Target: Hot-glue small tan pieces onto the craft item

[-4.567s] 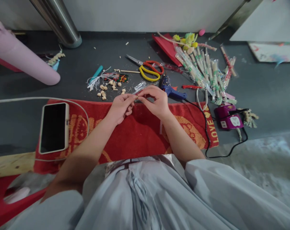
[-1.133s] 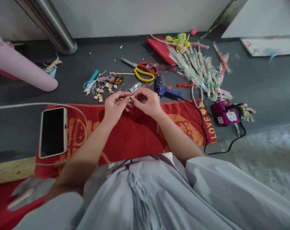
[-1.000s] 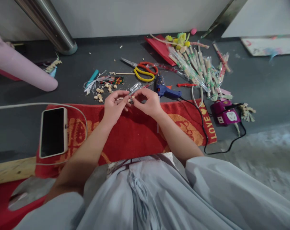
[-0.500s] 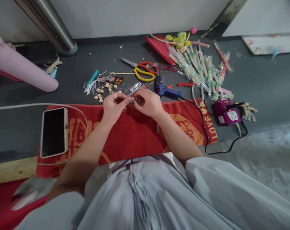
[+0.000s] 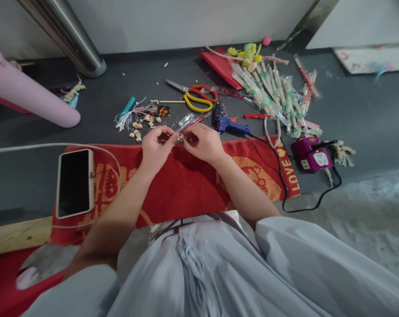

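Observation:
My left hand [image 5: 156, 147] and my right hand [image 5: 202, 143] meet fingertip to fingertip over the far edge of a red towel [image 5: 186, 185]. Between the fingertips both pinch a small pale craft piece [image 5: 180, 138], too small to make out. Just beyond the hands lie small tan beads [image 5: 138, 127], a white tassel [image 5: 129, 115] and a clear plastic sleeve [image 5: 188, 119]. A blue glue gun [image 5: 230, 125] lies right of my right hand.
Red and yellow scissors [image 5: 199, 97] lie further back. A pile of wrapped sticks [image 5: 278, 99] and a red card [image 5: 221, 64] sit at the back right. A purple socket [image 5: 311, 156] with black cable, a phone [image 5: 74, 181], a pink roll [image 5: 31, 99] and a metal post [image 5: 74, 39] surround the towel.
My hands stay together on the small piece, with only slight finger shifts. The view has drifted a little.

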### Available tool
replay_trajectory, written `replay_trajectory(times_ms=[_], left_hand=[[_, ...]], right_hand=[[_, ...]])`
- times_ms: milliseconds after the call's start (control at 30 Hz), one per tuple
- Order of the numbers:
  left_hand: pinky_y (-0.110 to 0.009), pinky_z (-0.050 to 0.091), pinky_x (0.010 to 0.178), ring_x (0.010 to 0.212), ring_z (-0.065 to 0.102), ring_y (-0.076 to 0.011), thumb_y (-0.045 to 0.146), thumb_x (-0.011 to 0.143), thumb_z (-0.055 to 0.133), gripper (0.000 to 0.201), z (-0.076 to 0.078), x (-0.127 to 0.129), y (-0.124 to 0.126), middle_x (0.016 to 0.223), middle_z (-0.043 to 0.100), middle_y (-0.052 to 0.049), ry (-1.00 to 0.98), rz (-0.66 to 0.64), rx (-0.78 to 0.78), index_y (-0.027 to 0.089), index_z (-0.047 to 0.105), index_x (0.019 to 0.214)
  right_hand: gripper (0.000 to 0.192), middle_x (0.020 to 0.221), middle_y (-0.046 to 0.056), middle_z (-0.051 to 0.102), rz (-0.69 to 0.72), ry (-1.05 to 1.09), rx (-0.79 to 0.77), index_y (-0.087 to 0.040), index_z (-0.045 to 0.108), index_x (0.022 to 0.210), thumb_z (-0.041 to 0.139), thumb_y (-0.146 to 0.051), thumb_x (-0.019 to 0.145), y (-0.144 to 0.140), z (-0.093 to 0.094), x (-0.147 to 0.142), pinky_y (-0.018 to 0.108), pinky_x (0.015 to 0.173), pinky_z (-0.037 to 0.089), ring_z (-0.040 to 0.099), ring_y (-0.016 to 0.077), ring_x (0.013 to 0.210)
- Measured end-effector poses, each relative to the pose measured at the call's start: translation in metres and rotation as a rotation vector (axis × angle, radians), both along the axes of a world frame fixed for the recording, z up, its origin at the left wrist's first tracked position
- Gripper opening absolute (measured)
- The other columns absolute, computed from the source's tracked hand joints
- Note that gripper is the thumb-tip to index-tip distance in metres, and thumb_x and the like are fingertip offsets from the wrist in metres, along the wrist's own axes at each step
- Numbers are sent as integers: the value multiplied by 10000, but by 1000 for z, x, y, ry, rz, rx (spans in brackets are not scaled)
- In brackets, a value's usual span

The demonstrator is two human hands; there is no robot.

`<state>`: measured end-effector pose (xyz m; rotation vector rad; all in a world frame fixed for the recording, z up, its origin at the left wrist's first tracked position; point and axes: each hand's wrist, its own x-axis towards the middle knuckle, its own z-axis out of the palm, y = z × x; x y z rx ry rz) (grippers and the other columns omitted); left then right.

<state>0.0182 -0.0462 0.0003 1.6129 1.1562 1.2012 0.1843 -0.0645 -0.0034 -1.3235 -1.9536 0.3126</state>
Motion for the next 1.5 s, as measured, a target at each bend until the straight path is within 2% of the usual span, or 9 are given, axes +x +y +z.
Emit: replay_trajectory(times_ms=[333, 567, 767, 1067, 1200, 1333, 1500], left_hand=[[-190, 417, 426, 504, 560, -79, 482, 804, 656, 292, -7, -2, 2, 692, 653, 4, 11, 1, -28, 194, 653, 855], [-207, 491, 577, 628, 599, -94, 348, 760, 720, 165, 1, -1, -2, 771, 682, -17, 94, 13, 66, 189, 685, 790], [-201, 474, 565, 625, 580, -86, 273, 750, 712, 111, 0, 0, -3, 792, 679, -20, 178, -19, 83, 179, 696, 808], [-212, 454, 563, 610, 549, -85, 201, 770, 651, 42, 1, -1, -3, 754, 644, -11, 272, -17, 129, 168, 664, 747], [-227, 464, 577, 621, 558, -98, 272, 811, 628, 120, -1, 0, -2, 748, 634, -16, 258, -60, 101, 173, 623, 742], [-235, 458, 527, 546, 545, -94, 440, 826, 624, 267, -6, 0, 0, 680, 606, -5, 127, -99, -29, 185, 585, 755], [-217, 374, 389, 404, 459, -77, 591, 785, 625, 390, -9, -5, 6, 530, 517, 46, -13, -44, -135, 210, 542, 791]], right_hand=[[98, 848, 62, 678, 12, 4, -9, -183, 622, 857, 558, -249, 823, 0, -1, 0, 293, 708, 454, 604, 174, 781], [110, 832, 58, 680, 2, -9, 0, -182, 630, 858, 549, -244, 816, 0, 0, 0, 291, 699, 455, 608, 177, 785], [137, 864, 78, 681, 19, -38, -26, -162, 629, 883, 532, -231, 816, -2, 1, 0, 280, 681, 451, 609, 172, 777], [145, 896, 75, 682, 19, -199, -101, -159, 633, 894, 535, -204, 797, -4, 7, -4, 268, 647, 413, 609, 175, 792], [123, 860, 68, 672, 12, -193, -89, -159, 626, 857, 544, -221, 790, -5, 7, -4, 265, 633, 399, 595, 165, 758], [105, 831, 58, 663, 18, -132, -59, -165, 616, 842, 559, -225, 777, -5, 7, -4, 260, 632, 409, 582, 152, 728], [70, 809, 48, 661, 20, -40, 7, -172, 598, 822, 565, -202, 768, -6, 5, -4, 251, 641, 437, 579, 138, 709]])
